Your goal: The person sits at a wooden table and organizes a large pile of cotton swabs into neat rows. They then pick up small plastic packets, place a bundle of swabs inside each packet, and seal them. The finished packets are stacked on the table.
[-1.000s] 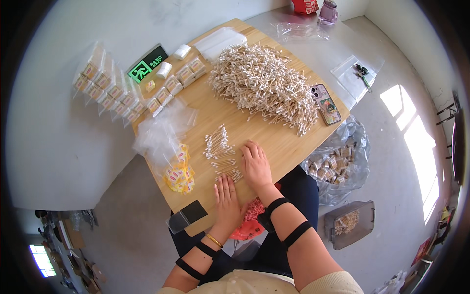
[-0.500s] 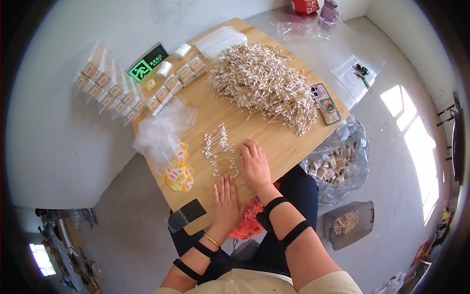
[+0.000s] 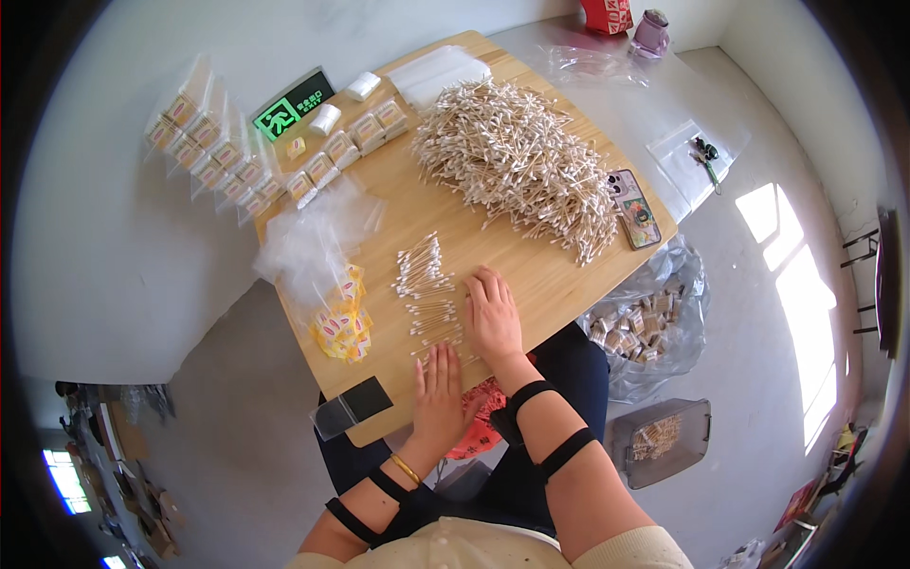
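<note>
A small batch of cotton swabs (image 3: 423,267) lies on the wooden table in front of me, its lower swabs (image 3: 432,318) in a looser row side by side. My left hand (image 3: 439,391) rests flat at the table's near edge, fingers stretched out, fingertips at the nearest swabs. Along the right side of this batch lies my right hand (image 3: 493,318), palm down with its fingers extended and close together. Neither hand grips anything that I can see. Beyond them rises a large heap of loose cotton swabs (image 3: 517,166).
Left on the table (image 3: 559,284) are clear plastic bags (image 3: 318,232), yellow labels (image 3: 343,327) and packed swab bundles (image 3: 341,149). A phone (image 3: 635,209) borders the heap. A dark flat card (image 3: 368,398) lies at the near corner. Below right stand a bag of packs (image 3: 697,327) and a grey bin (image 3: 697,441).
My left hand has drawn back slightly toward me, uncovering more of the nearest swabs. My right hand has stayed in about the same place beside them. The view has shifted a little.
</note>
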`<state>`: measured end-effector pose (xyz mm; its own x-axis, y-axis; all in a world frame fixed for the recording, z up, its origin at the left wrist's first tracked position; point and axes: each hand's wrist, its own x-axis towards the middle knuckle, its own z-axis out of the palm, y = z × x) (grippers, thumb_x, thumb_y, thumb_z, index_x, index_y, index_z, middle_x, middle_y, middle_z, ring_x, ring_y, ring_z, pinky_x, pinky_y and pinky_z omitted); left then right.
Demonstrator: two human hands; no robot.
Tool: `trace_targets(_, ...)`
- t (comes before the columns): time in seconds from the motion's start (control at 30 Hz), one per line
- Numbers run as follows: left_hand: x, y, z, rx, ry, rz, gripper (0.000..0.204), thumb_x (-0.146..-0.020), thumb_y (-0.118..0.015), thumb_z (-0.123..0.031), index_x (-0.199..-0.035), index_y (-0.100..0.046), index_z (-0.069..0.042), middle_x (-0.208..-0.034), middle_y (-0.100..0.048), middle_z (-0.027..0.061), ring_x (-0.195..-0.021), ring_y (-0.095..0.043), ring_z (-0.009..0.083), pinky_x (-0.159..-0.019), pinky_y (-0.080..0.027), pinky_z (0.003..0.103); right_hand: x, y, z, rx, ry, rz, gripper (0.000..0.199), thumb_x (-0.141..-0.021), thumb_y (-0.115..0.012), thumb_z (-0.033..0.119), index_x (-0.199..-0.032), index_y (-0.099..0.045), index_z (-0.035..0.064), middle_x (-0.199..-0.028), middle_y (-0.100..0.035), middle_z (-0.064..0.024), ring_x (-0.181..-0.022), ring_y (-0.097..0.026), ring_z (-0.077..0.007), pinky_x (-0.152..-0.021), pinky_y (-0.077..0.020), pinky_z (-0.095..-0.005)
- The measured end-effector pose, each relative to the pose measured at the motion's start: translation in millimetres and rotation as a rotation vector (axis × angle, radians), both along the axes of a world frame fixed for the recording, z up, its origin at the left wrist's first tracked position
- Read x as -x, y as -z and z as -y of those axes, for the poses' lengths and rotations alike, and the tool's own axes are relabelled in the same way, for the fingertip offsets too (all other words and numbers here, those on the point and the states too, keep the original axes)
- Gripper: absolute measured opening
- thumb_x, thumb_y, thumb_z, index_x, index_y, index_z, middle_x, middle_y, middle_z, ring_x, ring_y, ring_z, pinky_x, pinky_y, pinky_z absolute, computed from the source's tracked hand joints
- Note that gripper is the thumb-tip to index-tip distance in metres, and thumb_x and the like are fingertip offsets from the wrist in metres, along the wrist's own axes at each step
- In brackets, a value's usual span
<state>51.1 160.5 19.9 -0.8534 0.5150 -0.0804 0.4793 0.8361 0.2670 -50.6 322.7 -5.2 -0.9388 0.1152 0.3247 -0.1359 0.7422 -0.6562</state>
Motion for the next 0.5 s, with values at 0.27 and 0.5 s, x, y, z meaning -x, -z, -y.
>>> trace_targets(0.27,17.7,3.1,2.2,-0.034,-0.042,-0.025,0.097,-0.098,-0.061,-0.053,-0.16,-0.021,0.01,-0.168,-0.021,0.0314,-0.159,-0.017,0.0441,-0.128,-0.011,0.058,2.1,1.7,-0.4,-0.012,0.006,0.016,0.034,-0.094,-0.058,0.01,-0.127,-0.059,0.0014,-0.135,-0.056,-0.019,-0.137,-0.049,-0.0384,-0.118,-0.0381,-0.0484)
trace_targets(0.5,39.2,19.1,20.3,-0.773,-0.304,0.044,0.096,-0.103,-0.051,-0.054,-0.164,-0.009,0.007,-0.17,-0.006,0.0335,-0.159,-0.007,0.0475,-0.128,-0.007,0.055,-1.9,-1.2,-7.4,0.162,-0.08,0.011,0.039,-0.096,-0.055,0.007,-0.135,-0.057,0.0029,-0.141,-0.053,-0.0217,-0.14,-0.045,-0.0436,-0.116,-0.0403,-0.0498)
